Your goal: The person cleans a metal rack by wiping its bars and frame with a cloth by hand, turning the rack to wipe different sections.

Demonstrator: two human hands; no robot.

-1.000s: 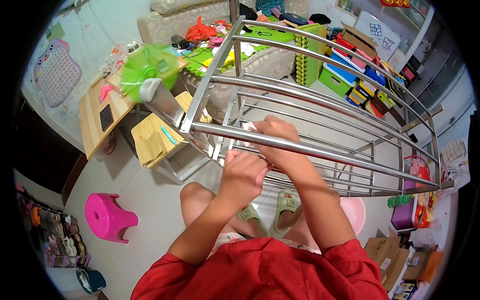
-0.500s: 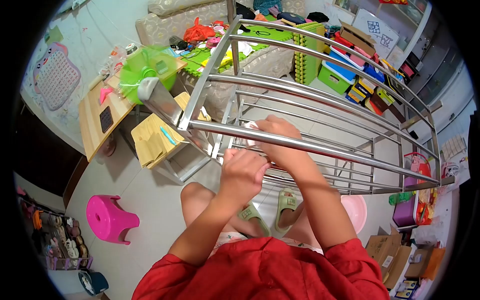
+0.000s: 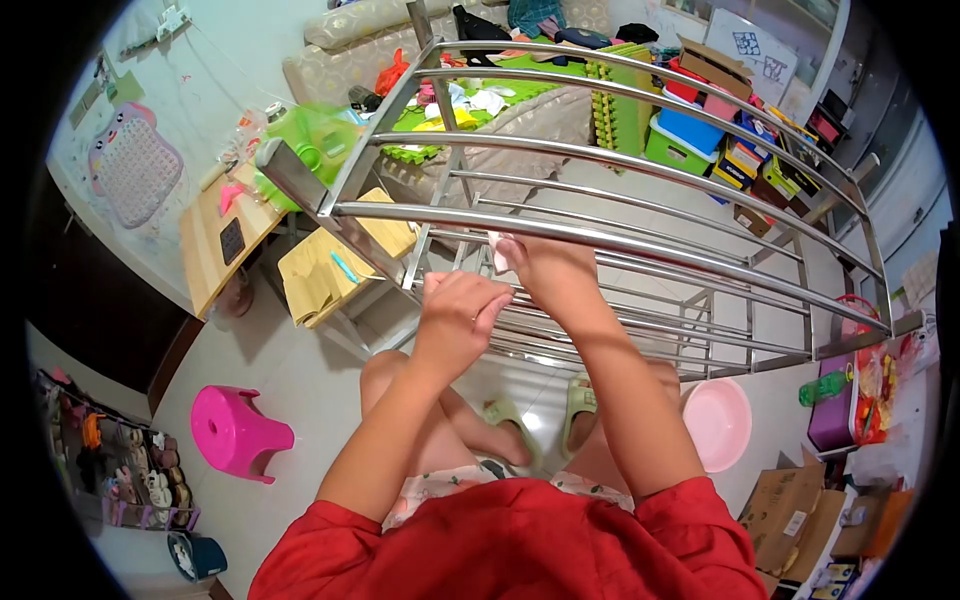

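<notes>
A shiny metal rack (image 3: 620, 240) of curved bars lies tilted in front of me. My left hand (image 3: 462, 318) is closed at the rack's near lower side, its fingers wrapped round something I cannot make out. My right hand (image 3: 548, 275) reaches beneath the thick near bar and is closed on a white cloth (image 3: 499, 252), which shows at its fingertips beside the bars. The two hands are close together, the left a little lower and nearer to me.
A pink stool (image 3: 238, 430) stands on the floor at the left, a pink basin (image 3: 717, 424) at the right. Beyond the rack's left end are a small wooden table (image 3: 318, 268) with a pen and a wooden desk (image 3: 215, 232). Cardboard boxes (image 3: 785, 515) sit at the lower right.
The rack has shifted and tilted, its left end moving left and up in view. My left hand has moved slightly left and up, still closed. My right hand keeps hold of the cloth.
</notes>
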